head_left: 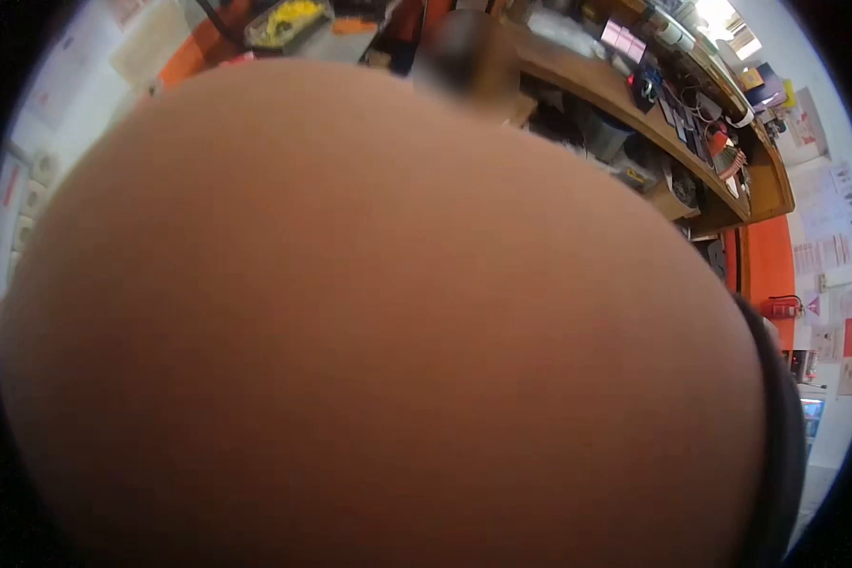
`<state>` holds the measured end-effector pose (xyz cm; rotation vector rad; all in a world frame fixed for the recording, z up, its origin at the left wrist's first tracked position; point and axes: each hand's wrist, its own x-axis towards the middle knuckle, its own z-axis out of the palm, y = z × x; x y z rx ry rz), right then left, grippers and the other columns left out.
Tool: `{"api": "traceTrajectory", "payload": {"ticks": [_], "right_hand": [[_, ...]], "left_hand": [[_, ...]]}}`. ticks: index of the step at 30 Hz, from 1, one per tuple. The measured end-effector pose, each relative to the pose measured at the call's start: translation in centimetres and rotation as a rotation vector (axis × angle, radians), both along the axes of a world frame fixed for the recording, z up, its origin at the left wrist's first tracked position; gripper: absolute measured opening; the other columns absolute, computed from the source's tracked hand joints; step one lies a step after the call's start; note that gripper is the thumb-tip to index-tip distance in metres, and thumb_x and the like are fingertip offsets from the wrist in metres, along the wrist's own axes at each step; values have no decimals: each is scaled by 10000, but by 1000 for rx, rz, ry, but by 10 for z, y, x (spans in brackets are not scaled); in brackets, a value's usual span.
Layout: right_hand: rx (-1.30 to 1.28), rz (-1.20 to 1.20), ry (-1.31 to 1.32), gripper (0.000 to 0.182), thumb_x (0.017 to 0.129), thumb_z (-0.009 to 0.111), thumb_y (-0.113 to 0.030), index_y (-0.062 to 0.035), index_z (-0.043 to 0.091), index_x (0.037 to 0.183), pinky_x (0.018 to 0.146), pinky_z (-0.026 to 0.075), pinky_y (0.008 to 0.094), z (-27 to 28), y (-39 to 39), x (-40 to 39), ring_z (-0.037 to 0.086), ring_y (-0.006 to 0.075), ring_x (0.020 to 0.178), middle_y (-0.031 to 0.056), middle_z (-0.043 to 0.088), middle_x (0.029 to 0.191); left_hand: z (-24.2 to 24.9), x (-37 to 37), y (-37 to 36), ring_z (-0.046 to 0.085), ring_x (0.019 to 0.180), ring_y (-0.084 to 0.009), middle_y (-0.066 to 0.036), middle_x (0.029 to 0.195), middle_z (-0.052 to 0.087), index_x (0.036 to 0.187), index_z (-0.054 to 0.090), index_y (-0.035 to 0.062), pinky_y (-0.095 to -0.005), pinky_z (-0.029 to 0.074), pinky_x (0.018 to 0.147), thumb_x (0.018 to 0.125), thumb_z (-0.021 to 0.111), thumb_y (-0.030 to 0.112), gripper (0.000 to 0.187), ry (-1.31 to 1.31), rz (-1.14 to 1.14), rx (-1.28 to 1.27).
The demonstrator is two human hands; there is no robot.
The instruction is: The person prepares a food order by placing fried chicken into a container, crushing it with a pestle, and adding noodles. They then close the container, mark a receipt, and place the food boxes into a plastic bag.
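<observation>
Bare skin [379, 312], very close to the lens and out of focus, fills most of the head view. It looks like part of a raised arm, smooth and rounded, with no fingers showing. Along its right side runs a dark band [784, 435], like the edge of a sleeve or strap. Neither my left hand nor my right hand can be made out, and whatever they touch is hidden.
Behind the skin, a wooden counter [592, 90] carries a small lit screen [623, 43], cables and small items. Bins and boxes fill its lower shelf. A tray of yellow pieces [289, 21] is at upper left. A fire extinguisher [781, 308] hangs at right.
</observation>
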<state>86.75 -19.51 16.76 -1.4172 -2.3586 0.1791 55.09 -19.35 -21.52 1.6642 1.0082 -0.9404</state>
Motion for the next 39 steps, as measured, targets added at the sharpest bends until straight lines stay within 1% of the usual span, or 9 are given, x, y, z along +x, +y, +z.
{"api": "traceTrajectory", "payload": {"ticks": [11, 15, 18, 19, 21, 28, 33, 36, 39], "right_hand": [[-64, -114, 173, 192, 815, 680, -244, -78, 760, 872, 718, 560, 420, -54, 82, 97, 710, 250, 782, 137, 729, 863], [-243, -635, 1059, 453, 884, 651, -339, -89, 573, 1254, 874, 509, 418, -136, 70, 115, 601, 296, 1110, 145, 630, 1190], [-385, -1193, 1826, 727, 958, 605, -386, -183, 263, 1566, 1058, 405, 476, -242, 46, 50, 398, 349, 1386, 104, 370, 1556], [-440, -1291, 1898, 811, 953, 613, -428, -189, 165, 1587, 1007, 418, 514, -244, 51, 21, 383, 381, 1394, 113, 310, 1586], [-457, -1262, 1794, 784, 952, 629, -392, -204, 202, 1582, 871, 481, 477, -265, 55, -37, 518, 364, 1264, 150, 448, 1474], [-521, -759, 2019, 534, 965, 611, -235, -177, 448, 1470, 826, 558, 403, -285, 115, -170, 631, 317, 990, 129, 602, 1217], [-528, -436, 2382, 418, 1014, 546, -327, -21, 559, 1299, 731, 547, 366, -209, 111, -269, 632, 196, 873, 113, 641, 1015], [-387, -302, 1398, 510, 1045, 461, -412, 8, 503, 1333, 844, 516, 282, -203, 89, -307, 619, 186, 1004, 91, 625, 1126], [-110, -282, 1257, 432, 1050, 482, -291, 57, 539, 1299, 883, 506, 298, -197, 70, -330, 619, 205, 1051, 148, 633, 1175]], "left_hand": [[-11, -88, 5, 641, 1132, -284, -171, 1199, 670, 1201, 643, 28, -398, 502, 954, 949, 653, 335, 398, 81, 119, -66], [-6, -36, 19, 636, 1150, -288, -175, 1222, 665, 1227, 636, 28, -396, 499, 958, 959, 644, 329, 403, -238, 56, -48], [146, 72, 21, 621, 1134, -312, -185, 1268, 609, 1317, 527, -17, -393, 507, 937, 932, 691, 332, 545, -779, 296, 104], [141, 88, 27, 615, 1093, -357, -217, 1221, 581, 1360, 467, -7, -395, 518, 909, 915, 698, 266, 571, -1018, 93, 578], [184, 110, 29, 618, 1090, -357, -184, 1230, 552, 1337, 467, 19, -441, 525, 895, 858, 717, 162, 559, -949, 338, 729], [184, 26, 67, 638, 968, -395, -192, 1151, 552, 1325, 452, 47, -450, 567, 731, 875, 616, 84, 480, -837, 438, 1258], [194, -35, 104, 647, 911, -375, -164, 1033, 585, 1184, 496, 68, -455, 544, 712, 899, 555, 71, 291, -856, 674, 1287], [187, -65, 139, 615, 824, -360, -163, 897, 575, 1039, 490, 66, -445, 477, 681, 886, 542, 29, 165, -1077, 835, 1284], [161, -78, 166, 605, 932, -429, -206, 925, 603, 1033, 471, 67, -501, 468, 746, 812, 589, -5, 260, -1147, 910, 1324]]}}
